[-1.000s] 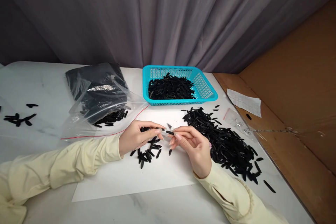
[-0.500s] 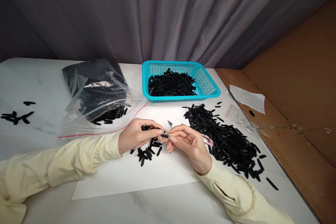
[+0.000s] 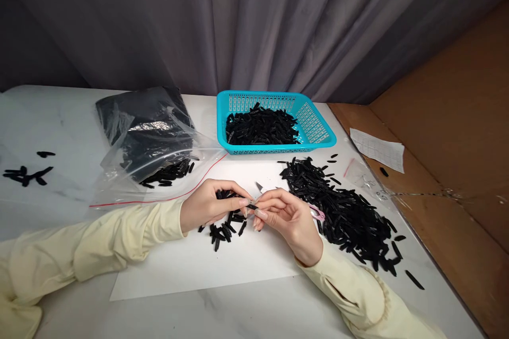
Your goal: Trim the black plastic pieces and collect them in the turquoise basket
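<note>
1. Grey curtains (image 3: 254, 21) hang behind your white counter (image 3: 254, 312), and a brown cardboard wall (image 3: 449, 132) stands on your right.
2. Your left hand (image 3: 209, 205) has its fingers closed on one small black piece (image 3: 251, 206), pinching its end so it sticks out toward the other hand.
3. Your right hand (image 3: 290, 217) is closed around small pink-handled snips (image 3: 316, 213). Their silver tip (image 3: 259, 187) pokes up just beside the piece, close enough to trim it.
4. A white paper sheet (image 3: 222, 265) lies under both hands, so dark bits show up well.
5. A little pile of pieces (image 3: 226, 228) sits on the sheet under your left hand.
6. A big heap (image 3: 342, 212) lies just right of your right hand, easy to reach.
7. Behind it, a blue basket (image 3: 318, 132) holds more pieces.
8. A clear bag (image 3: 151, 148) of them lies to the left.
</note>
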`<state>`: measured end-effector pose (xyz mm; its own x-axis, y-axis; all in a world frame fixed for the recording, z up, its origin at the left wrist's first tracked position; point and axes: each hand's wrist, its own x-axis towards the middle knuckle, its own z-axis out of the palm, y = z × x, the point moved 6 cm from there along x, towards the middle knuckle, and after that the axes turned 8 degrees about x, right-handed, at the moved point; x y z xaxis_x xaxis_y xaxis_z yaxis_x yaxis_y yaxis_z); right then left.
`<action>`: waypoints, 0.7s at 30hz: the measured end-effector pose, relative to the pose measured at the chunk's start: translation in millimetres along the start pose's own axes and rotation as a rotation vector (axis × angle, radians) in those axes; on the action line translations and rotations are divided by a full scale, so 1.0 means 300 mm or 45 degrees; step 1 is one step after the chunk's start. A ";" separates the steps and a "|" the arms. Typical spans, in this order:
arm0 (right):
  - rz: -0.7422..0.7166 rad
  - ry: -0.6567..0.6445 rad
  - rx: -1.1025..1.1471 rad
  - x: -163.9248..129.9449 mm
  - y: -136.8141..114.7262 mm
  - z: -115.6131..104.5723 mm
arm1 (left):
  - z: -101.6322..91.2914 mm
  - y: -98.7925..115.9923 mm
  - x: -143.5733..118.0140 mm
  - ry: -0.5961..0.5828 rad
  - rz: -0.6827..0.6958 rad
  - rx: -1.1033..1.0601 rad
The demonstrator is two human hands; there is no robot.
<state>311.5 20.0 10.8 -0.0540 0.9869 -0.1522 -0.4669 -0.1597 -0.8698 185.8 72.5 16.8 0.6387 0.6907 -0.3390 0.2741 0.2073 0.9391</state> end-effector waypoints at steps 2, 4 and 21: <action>-0.005 0.009 -0.006 0.001 0.001 -0.001 | 0.001 0.002 0.001 -0.014 0.007 -0.001; -0.009 0.009 -0.015 0.003 0.002 -0.001 | 0.002 0.005 0.001 -0.031 0.032 -0.011; -0.554 -0.032 -0.875 -0.046 -0.047 0.023 | 0.000 0.001 0.003 0.028 0.030 0.042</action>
<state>312.7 8.8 28.3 -0.0163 0.9630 0.2692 0.1951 0.2671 -0.9437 186.4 72.9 16.6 0.6293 0.7105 -0.3148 0.2825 0.1682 0.9444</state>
